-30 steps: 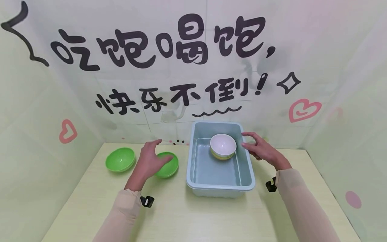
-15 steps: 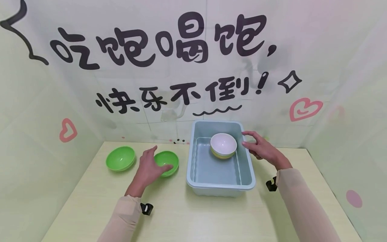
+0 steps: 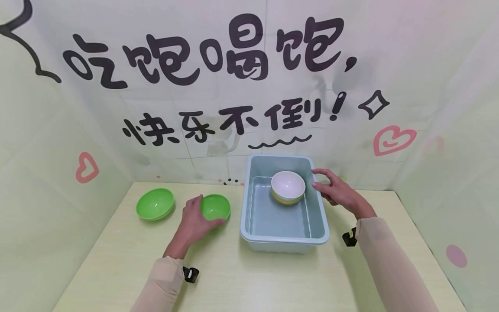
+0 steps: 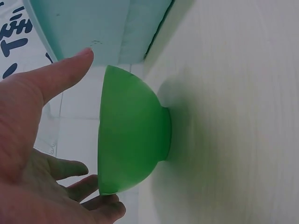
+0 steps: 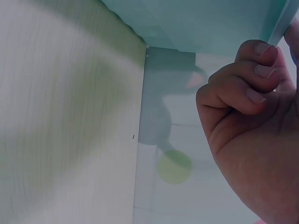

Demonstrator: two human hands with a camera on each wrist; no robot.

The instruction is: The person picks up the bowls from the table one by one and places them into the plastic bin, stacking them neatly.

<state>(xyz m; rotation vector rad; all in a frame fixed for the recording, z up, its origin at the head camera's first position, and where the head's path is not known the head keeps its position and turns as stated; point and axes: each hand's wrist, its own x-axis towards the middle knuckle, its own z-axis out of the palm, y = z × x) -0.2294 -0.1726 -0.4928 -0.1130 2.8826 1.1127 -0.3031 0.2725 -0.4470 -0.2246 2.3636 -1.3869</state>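
My left hand (image 3: pixel 195 223) is spread around the left side of a green bowl (image 3: pixel 216 208) that stands upright on the table. In the left wrist view, the thumb (image 4: pixel 70 74) is apart from the green bowl (image 4: pixel 131 133), while the fingertips (image 4: pixel 110 210) lie at its rim. A pale blue plastic basin (image 3: pixel 282 239) stands to the right, with a white bowl (image 3: pixel 287 185) stacked on yellowish ones inside. My right hand (image 3: pixel 339 193) holds the basin's right rim between thumb and index finger. Its other fingers (image 5: pixel 243 88) are curled below the rim in the right wrist view.
Another green bowl (image 3: pixel 155 204) sits at the table's back left. The pale wooden table (image 3: pixel 218 277) meets a white wall sheet (image 3: pixel 249 95) with large black lettering behind the basin. Similar sheets enclose both sides.
My left hand has lowered around the nearer green bowl, its fingers coming to the bowl's rim. The right hand, the basin and the bowls have stayed in place.
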